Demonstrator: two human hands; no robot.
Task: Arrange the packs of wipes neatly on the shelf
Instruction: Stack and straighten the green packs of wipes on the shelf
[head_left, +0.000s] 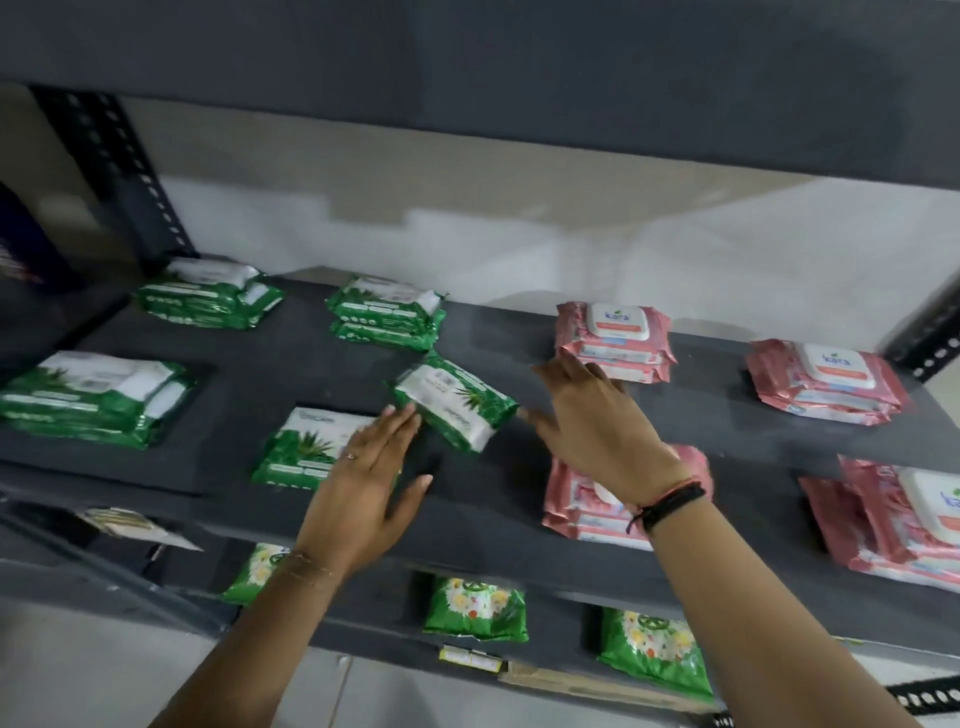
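Lying askew near the middle of the dark shelf, a green pack of wipes sits between two splayed, empty hands: left hand touching its near end, right hand just beside it.

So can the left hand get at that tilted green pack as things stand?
Probably yes: the left hand is open with fingertips right beside the tilted green pack, nothing between them; the right hand flanks its other side.

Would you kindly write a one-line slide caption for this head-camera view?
Both open hands, left hand and right hand, flank a skewed green wipes pack on a dark shelf beside stacked pink Kara packs.
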